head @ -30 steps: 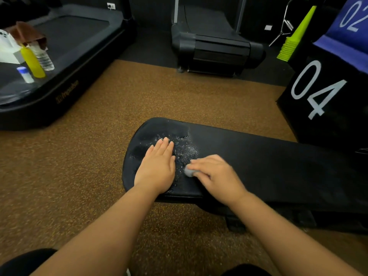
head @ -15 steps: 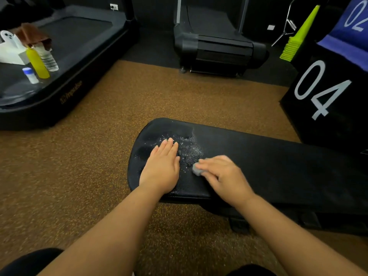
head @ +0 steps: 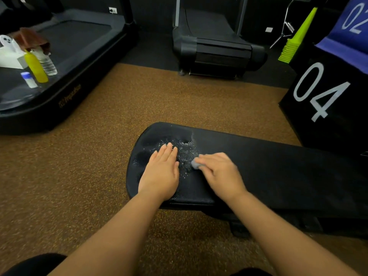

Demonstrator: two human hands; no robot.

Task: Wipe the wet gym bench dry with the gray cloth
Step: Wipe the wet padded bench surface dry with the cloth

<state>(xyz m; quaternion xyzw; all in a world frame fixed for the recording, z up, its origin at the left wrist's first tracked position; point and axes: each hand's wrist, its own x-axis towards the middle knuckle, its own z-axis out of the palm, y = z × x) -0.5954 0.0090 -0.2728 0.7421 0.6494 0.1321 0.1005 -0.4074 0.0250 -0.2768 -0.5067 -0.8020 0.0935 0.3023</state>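
Forearms: two bare forearms reach from the lower edge of the view toward the bench.

Bench: black padded top, rounded end to the left, long side running off to the right. It stands on brown speckled floor.

Left hand: lies flat on the rounded end, palm down, fingers straight and together, holding nothing. The fingertips touch the near edge of the wet patch.

Right hand: just beside the left, apart from it. The fingers are curled over the cloth and press it to the pad.

Cloth: gray, bunched small; only a corner shows from under the fingertips of the right hand. It sits on the right edge of the water drops, which glisten between the two hands.

Change since a second ago: both hands and the cloth keep nearly the same places on the pad; the view has drifted left, so the bench sits further right. The drops look about the same.

Edges and room: the front edge of the pad runs under both wrists. The pad stretches dry and bare to the right. Bare floor lies to the left and beyond the bench.

Far items: a black box marked 04 near the bench's far right; a treadmill at far left carrying a yellow bottle, a clear bottle and a small white bottle; a second treadmill behind; stacked green cones at right.
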